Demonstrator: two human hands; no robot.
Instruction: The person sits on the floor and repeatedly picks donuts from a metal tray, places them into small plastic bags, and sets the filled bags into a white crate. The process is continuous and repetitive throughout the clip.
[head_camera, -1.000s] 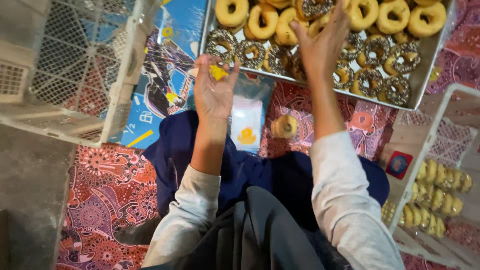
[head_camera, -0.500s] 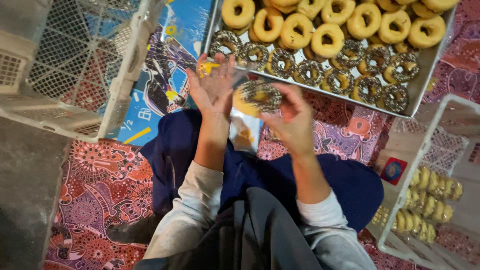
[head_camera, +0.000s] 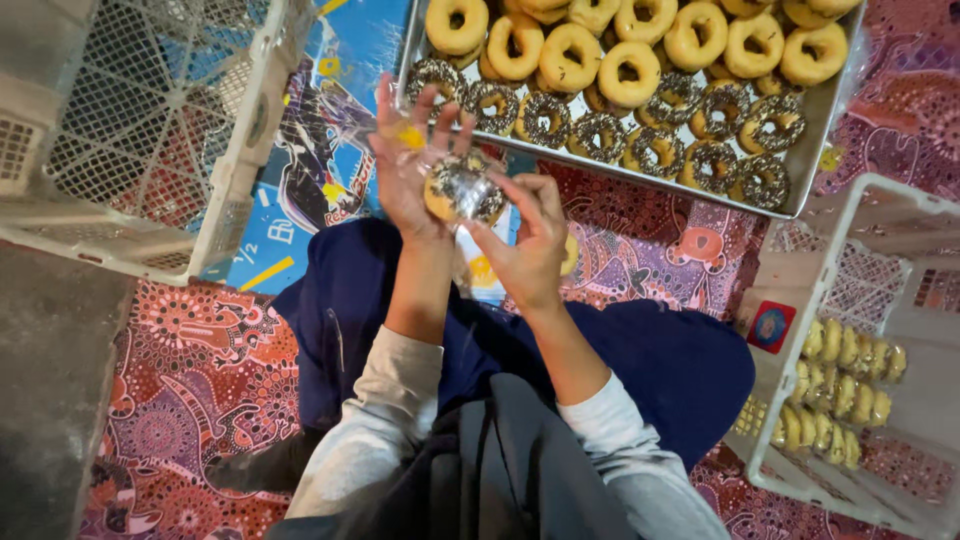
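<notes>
Both my hands hold one sprinkle-crusted doughnut (head_camera: 463, 190), half veiled by a clear wrapper, below the metal tray's (head_camera: 815, 150) near edge: left hand (head_camera: 415, 165) spread behind it, right hand (head_camera: 530, 240) pinching its lower rim.

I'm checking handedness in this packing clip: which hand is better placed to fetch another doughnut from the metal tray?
Probably the right hand: only its fingertips touch the sprinkled doughnut, which rests in the left hand with the clear wrapper, and the tray lies just beyond.
</notes>
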